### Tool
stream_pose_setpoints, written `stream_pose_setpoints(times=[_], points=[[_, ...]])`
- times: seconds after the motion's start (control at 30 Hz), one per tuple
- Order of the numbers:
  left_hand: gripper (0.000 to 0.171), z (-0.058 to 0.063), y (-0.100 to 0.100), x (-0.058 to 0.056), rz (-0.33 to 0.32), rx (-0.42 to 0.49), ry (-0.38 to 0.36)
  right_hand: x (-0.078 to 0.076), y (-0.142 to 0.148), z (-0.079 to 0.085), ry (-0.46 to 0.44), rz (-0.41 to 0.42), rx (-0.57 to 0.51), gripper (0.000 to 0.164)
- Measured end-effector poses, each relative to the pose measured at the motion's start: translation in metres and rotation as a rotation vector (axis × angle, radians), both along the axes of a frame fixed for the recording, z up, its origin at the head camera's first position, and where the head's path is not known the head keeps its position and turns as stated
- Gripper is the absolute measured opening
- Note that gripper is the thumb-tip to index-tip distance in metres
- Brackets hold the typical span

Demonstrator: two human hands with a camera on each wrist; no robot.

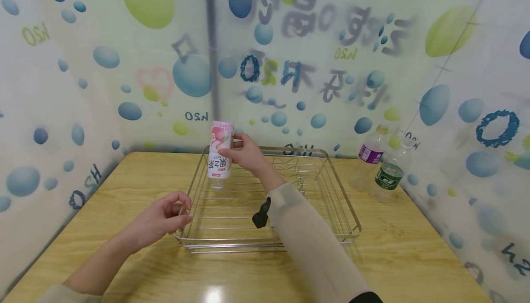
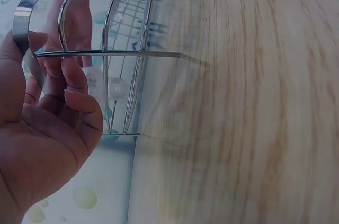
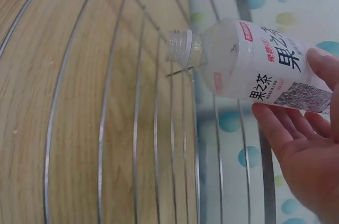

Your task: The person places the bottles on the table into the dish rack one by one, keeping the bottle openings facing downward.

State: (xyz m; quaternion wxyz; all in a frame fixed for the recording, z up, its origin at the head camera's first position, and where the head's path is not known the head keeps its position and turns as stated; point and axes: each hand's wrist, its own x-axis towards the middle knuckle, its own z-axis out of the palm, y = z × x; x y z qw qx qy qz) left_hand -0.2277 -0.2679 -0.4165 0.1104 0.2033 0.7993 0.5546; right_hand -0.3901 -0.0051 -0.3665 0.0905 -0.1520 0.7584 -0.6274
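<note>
My right hand (image 1: 246,155) grips a plastic bottle (image 1: 221,148) with a pink and white fruit-tea label, fingers on one side and thumb on the other. The bottle is upside down over the left back part of a metal wire basket (image 1: 269,245). In the right wrist view, the neck of the bottle (image 3: 225,57) is uncapped and points toward the basket's wires. At the basket's left side, my left hand (image 1: 159,220) holds the rim. The left wrist view has the fingers of my left hand (image 2: 53,107) curled about the metal rim (image 2: 24,20).
Two clear plastic bottles stand right of the basket, one with a purple label (image 1: 370,154) and one with a green label (image 1: 388,176). The basket rests on a wooden table (image 1: 136,178). Curtains (image 1: 165,96) printed with bubbles hang around it.
</note>
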Motion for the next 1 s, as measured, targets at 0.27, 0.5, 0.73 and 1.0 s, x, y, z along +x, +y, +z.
stream_pose_setpoints(times=[0.27,0.5,0.73,1.0], points=[[0.024,-0.001,0.001,0.000,0.005,-0.006,0.012,-0.002,-0.005,-0.013,0.044,-0.008,0.074,0.078],[0.019,-0.002,0.001,-0.001,-0.002,0.006,0.019,-0.003,-0.010,-0.018,0.095,-0.061,0.141,0.078],[0.017,-0.001,0.000,-0.001,-0.009,0.019,0.020,0.000,-0.017,-0.018,0.114,-0.087,0.227,0.077],[0.017,-0.001,0.000,0.000,-0.009,0.022,0.008,0.002,-0.018,-0.020,0.140,-0.065,0.354,0.067]])
